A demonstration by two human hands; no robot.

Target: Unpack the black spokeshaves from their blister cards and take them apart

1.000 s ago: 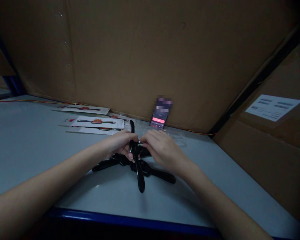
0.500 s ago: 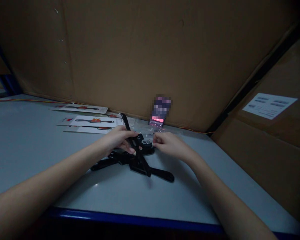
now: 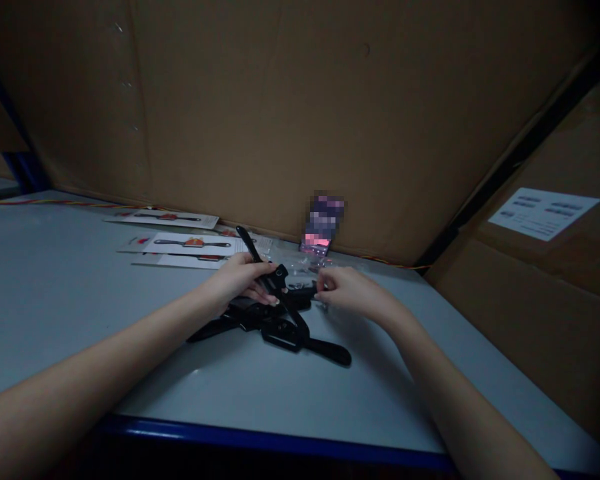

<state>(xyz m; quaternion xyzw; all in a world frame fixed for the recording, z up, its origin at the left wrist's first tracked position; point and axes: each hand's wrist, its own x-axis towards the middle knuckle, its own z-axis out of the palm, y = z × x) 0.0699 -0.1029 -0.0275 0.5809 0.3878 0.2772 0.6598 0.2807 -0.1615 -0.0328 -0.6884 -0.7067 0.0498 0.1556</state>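
Left fingers [image 3: 263,295] are gripping a black tool [image 3: 279,279], right fingers [image 3: 326,275] are sitting curled, hold unclear; I'm probably risking a snag, its lower handle [image 3: 295,313] crossing tools beneath [image 3: 326,350].

Prob. wkshp | bench [image 3: 70,280] | cardbd wall [image 3: 280,120] | ctn label [image 3: 545,212] | pkg cards [image 3: 193,244]

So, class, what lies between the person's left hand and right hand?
In the head view, part of the black tool the left hand grips, then a dark piece close to the right hand; whether these two touch is unclear.
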